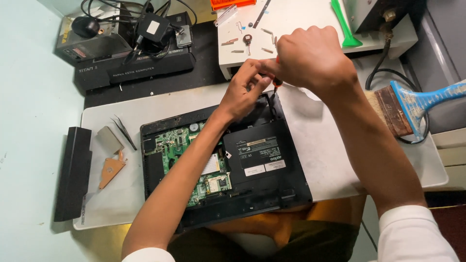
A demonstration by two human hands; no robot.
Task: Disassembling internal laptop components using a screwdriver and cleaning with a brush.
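Here, mid-frame, the right hand (313, 60) grips a screwdriver (275, 83), fingers curled tight, while the left hand (245, 92) pinches its tip at the opened laptop (262, 165).

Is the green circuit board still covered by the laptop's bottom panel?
No: the green circuit board lies exposed in the open laptop, left of the black hard drive.

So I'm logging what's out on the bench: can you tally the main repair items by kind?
Opened laptop: 1
Screwdriver, held by the right hand and steadied by the left hand: 1
Tweezers: 1
Paint brush: 1
Green pry tool: 1
Black battery bar: 1
Copper heatsink piece: 1
Total: 7
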